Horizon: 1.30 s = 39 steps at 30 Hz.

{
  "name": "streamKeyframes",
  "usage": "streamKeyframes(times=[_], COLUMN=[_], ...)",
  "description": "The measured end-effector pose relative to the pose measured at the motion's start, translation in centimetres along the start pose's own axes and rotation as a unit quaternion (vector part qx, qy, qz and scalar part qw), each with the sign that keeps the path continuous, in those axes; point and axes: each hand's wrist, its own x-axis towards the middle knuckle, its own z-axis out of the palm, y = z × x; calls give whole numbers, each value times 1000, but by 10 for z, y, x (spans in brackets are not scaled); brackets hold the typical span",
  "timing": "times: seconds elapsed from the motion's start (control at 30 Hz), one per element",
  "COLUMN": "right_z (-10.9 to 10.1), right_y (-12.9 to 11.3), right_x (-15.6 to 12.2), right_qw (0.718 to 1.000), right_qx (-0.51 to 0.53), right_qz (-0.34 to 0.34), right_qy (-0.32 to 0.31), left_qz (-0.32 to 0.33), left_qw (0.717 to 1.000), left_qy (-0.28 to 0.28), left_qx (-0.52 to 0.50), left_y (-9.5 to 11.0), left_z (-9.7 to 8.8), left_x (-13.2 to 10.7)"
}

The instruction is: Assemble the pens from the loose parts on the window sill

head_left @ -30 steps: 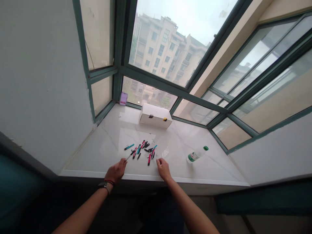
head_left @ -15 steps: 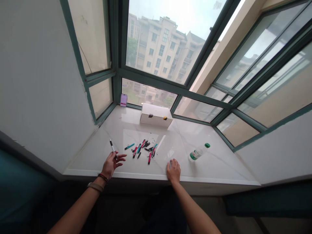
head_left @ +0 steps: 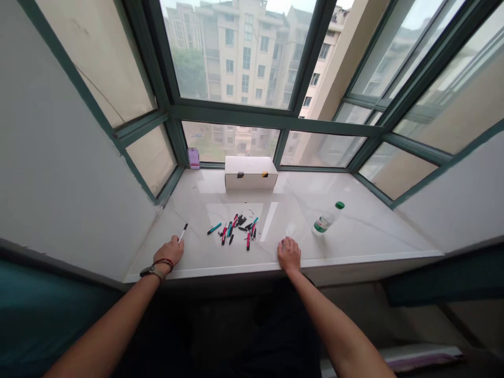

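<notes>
My left hand [head_left: 171,250] rests near the front left of a white marble window sill [head_left: 354,236], fingers closed round a white pen with a black tip [head_left: 183,232] that points away from me. My right hand [head_left: 289,253] lies knuckles up near the sill's front edge, fingers curled under; nothing shows in it. Between the two hands, a little farther back, lies a loose pile of pens and caps [head_left: 238,228] in pink, teal and black, with one teal pen [head_left: 214,228] apart on its left.
A white cardboard box [head_left: 251,172] stands at the back against the green window frame. A small purple item [head_left: 193,157] sits in the back left corner. A clear plastic bottle with a green cap [head_left: 327,218] lies on its side to the right.
My left hand carried the white pen away from the pile to the left and set down on the sill. My right hand drew back toward the front edge. The view tilted downward.
</notes>
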Motion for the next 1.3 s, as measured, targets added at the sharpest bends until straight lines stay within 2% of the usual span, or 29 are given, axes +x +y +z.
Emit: streamKeyframes(times=[0.17, 0.3, 0.43, 0.6, 0.67, 0.73, 0.8, 0.93, 1.0, 1.1, 1.2, 1.3], right_z=[1, 1, 1, 1, 1, 2, 1, 0, -1, -1, -1, -2], right_y=[1, 1, 1, 0, 0, -1, -1, -2, -3, -3, -3, -3], right_x=[0, 0, 0, 0, 0, 0, 0, 1, 1, 1, 1, 2], right_qw=[1000, 1000, 1000, 1000, 1000, 1000, 1000, 999, 999, 999, 999, 999], right_qx=[-7, -10, -17, -26, -26, -27, -29, -33, -36, -39, -40, -40], right_qz=[-1, -2, -6, -5, -5, -4, -4, -7, -5, -3, -2, 1], right_qy=[4, 6, 3, 0, -1, -1, -3, -10, -13, -16, -15, -14], left_qz=[-1, 34, 65, 37, 33, 49, 82, 119, 116, 85, 39, 47], left_qw=[995, 990, 990, 997, 998, 995, 993, 990, 989, 994, 997, 996], left_qy=[-63, -86, -52, -14, 30, 76, 83, -10, -27, -7, 32, 62], left_qx=[75, 104, 116, 69, 49, 28, -2, -80, -89, -72, -53, -38], left_y=[-2, 2, -1, -7, -5, 2, 15, 52, 70, 90, 99, 103], left_z=[0, -3, -5, -6, -4, -1, 3, 12, 15, 18, 17, 15], left_x=[10, 14, 13, 6, 3, 1, 1, 10, 15, 20, 22, 23])
